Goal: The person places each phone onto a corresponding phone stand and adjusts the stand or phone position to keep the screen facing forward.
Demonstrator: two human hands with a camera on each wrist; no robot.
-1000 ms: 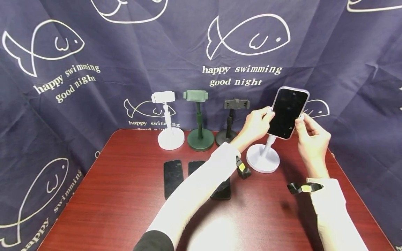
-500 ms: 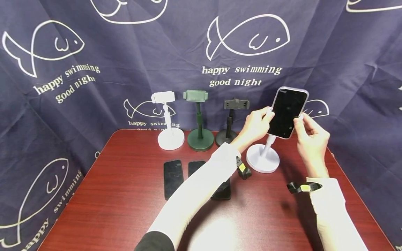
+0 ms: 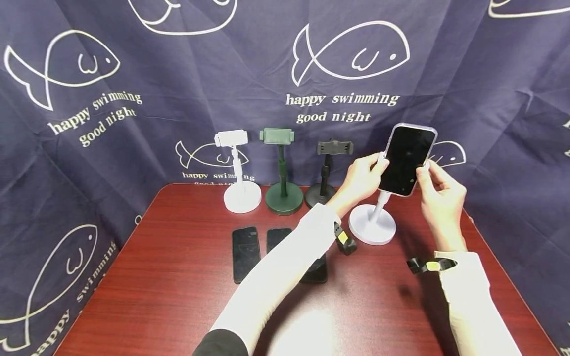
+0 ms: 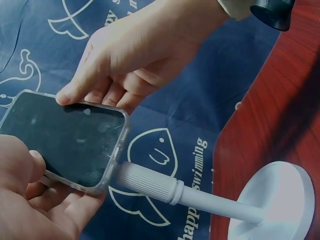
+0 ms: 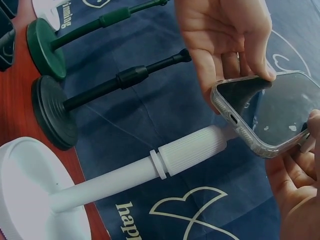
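A smartphone (image 3: 407, 160) in a clear case, screen dark, stands tilted at the top of a pale white phone stand (image 3: 373, 227) on the right of the table. My left hand (image 3: 361, 176) pinches its left edge, thumb at the front of the screen. At the opposite edge, my right hand (image 3: 442, 198) grips the phone between thumb and curled fingers. Both wrist views show the phone (image 4: 65, 137) just past the end of the stand's ribbed post (image 5: 192, 150). The stand's clamp is mostly hidden behind the phone.
A white stand (image 3: 242, 198), a green stand (image 3: 284, 199) and a black stand (image 3: 325, 170) line the table's back edge. Dark phones lie in front, one (image 3: 246, 254) in plain sight, others (image 3: 317, 273) partly under my left arm. A printed curtain (image 3: 200, 99) hangs behind.
Almost nothing differs: both hands stay on the phone's edges, and my right hand has shifted very slightly left. The stand and the other phones stay put.
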